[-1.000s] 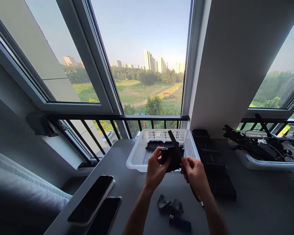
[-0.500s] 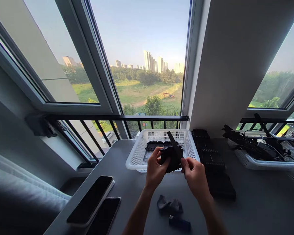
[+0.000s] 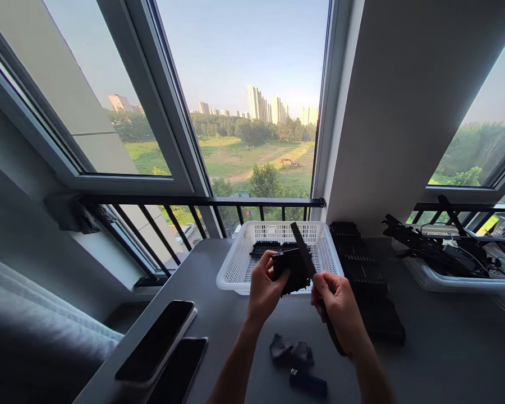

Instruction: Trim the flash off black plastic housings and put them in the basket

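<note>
My left hand [image 3: 264, 289] is closed on a black plastic piece [image 3: 292, 269] with toothed edges, thumb across its face. A flat black strip [image 3: 302, 247] is pinched in my right hand [image 3: 335, 297]. The strip's upper end slants up across the right side of the plastic piece, and its tail hangs below my right hand. Whether strip and piece touch, I cannot tell. Both are held in front of a white mesh basket [image 3: 229, 272]. More toothed black parts [image 3: 266, 248] lie inside the basket, partly hidden by what I hold.
Two phones [image 3: 157, 339] [image 3: 180, 367] lie on the grey table at left. A crumpled dark scrap [image 3: 292, 352] and a small dark blue object [image 3: 308, 383] are in front. Black parts [image 3: 364, 269] line the right, beside another basket [image 3: 446, 286] of dark pieces and wires. A railing [image 3: 193, 200] runs behind.
My right hand has shifted slightly right and down with the strip, whose tail now shows below the hand. My left hand still holds the plastic piece, moved slightly left.
</note>
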The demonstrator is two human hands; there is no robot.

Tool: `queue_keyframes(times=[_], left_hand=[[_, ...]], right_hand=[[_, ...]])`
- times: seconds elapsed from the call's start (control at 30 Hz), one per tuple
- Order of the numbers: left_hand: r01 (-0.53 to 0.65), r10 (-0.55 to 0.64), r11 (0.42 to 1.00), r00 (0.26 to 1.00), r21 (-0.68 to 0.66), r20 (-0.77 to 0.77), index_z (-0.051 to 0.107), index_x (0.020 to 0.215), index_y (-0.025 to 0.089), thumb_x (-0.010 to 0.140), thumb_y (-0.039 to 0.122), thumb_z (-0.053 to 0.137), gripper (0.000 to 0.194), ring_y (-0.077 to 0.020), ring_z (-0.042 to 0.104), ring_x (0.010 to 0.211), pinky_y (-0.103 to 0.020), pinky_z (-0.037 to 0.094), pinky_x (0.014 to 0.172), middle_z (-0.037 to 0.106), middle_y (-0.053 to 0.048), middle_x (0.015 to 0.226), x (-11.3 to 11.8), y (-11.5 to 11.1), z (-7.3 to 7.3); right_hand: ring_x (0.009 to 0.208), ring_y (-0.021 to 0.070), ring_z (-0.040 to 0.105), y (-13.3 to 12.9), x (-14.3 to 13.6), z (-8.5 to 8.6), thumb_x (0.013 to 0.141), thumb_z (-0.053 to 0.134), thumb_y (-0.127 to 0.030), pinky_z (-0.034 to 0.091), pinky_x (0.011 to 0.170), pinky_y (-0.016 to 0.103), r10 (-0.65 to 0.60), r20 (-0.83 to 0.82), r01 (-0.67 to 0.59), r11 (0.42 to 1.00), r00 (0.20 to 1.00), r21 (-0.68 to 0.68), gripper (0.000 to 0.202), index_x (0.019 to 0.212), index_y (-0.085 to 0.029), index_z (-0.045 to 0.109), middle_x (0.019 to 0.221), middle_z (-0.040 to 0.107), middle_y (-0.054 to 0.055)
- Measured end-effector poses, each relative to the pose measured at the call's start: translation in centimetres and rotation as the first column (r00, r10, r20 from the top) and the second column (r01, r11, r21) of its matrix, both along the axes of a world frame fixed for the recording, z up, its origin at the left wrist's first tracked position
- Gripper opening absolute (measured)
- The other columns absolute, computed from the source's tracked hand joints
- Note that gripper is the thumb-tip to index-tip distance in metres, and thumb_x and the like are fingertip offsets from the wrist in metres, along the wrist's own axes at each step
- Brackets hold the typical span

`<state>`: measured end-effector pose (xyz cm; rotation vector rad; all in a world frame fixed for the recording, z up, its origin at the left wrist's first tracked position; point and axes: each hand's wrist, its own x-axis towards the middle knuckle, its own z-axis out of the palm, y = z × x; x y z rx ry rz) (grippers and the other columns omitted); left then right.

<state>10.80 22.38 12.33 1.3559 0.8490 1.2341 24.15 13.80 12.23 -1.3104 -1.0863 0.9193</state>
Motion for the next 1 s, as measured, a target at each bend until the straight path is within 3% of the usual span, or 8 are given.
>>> queue_keyframes(times=[0.07,0.17,0.4,0.57,0.8,0.93,1.0], left_hand=[[0.022,-0.021,0.999,1.0,0.028,-0.006,0.051,0.086,0.02,0.068,0.02,0.072,0.027,-0.0096,0.06,0.06,-0.016,0.047,0.052,0.065,0.005,0.074,0.2,-0.1,-0.1],[0.051,-0.051,0.998,0.999,0.035,0.005,0.052,0.087,0.02,0.067,0.02,0.073,0.03,-0.0094,0.06,0.06,-0.016,0.046,0.053,0.065,0.005,0.075,0.2,-0.3,-0.2],[0.051,-0.051,0.998,0.999,0.034,-0.017,0.051,0.087,0.02,0.071,0.022,0.072,0.027,-0.0091,0.059,0.059,-0.016,0.047,0.052,0.064,0.005,0.074,0.0,-0.4,0.2],[0.017,-0.016,0.999,0.999,0.029,-0.035,0.051,0.087,0.02,0.07,0.023,0.071,0.026,-0.0114,0.063,0.063,-0.018,0.05,0.054,0.065,0.004,0.078,-0.1,-0.5,0.4],[-0.02,0.019,0.999,0.999,-0.05,-0.026,0.049,0.088,0.021,0.066,0.022,0.068,0.029,-0.0133,0.065,0.061,-0.022,0.054,0.052,0.065,0.003,0.081,-0.3,-0.1,0.6],[-0.039,0.038,0.998,0.999,-0.05,-0.013,0.049,0.086,0.021,0.065,0.022,0.069,0.029,-0.015,0.067,0.066,-0.022,0.055,0.056,0.065,0.002,0.08,-0.6,0.1,0.7],[-0.066,0.067,0.996,0.998,-0.065,0.0,0.05,0.087,0.02,0.064,0.022,0.07,0.03,-0.0153,0.067,0.067,-0.023,0.055,0.057,0.066,0.002,0.08,-0.8,0.3,0.6]], right_hand=[[0.037,0.0072,0.039,0.1,-0.8,-0.1,0.09,0.049,-0.056,0.027,0.033,0.02,0.119,-0.087,-0.121,0.993,0.989,-0.01,0.045,0.065,-0.018,0.051,0.054,0.052,-0.002],[0.034,0.0058,0.037,0.6,-1.5,-0.5,0.089,0.051,-0.055,0.026,0.031,0.019,0.169,-0.111,-0.173,0.984,0.979,-0.031,0.046,0.063,-0.017,0.05,0.051,0.051,-0.003],[0.035,0.0062,0.037,0.8,-1.2,-0.6,0.09,0.05,-0.052,0.027,0.032,0.019,0.096,-0.074,-0.099,0.994,0.993,-0.042,0.043,0.065,-0.018,0.05,0.053,0.052,-0.003],[0.041,0.0089,0.042,0.6,-0.7,-0.4,0.092,0.047,-0.051,0.03,0.039,0.021,-0.002,0.12,0.006,0.999,0.993,-0.033,0.045,0.062,-0.018,0.051,0.053,0.052,-0.001],[0.05,0.0132,0.044,0.5,-0.2,-0.4,0.095,0.042,-0.047,0.028,0.049,0.025,-0.216,0.436,0.214,0.975,0.874,0.053,0.042,0.065,-0.019,0.053,0.055,0.055,0.001],[0.048,0.0138,0.043,0.5,-0.2,-0.4,0.095,0.04,-0.049,0.027,0.049,0.027,-0.211,0.477,0.203,0.977,0.853,0.069,0.043,0.065,-0.021,0.052,0.054,0.054,0.001],[0.048,0.0145,0.043,0.5,0.0,-0.5,0.095,0.039,-0.051,0.028,0.049,0.027,-0.274,0.467,0.261,0.961,0.841,0.093,0.043,0.066,-0.021,0.05,0.055,0.053,0.001]])
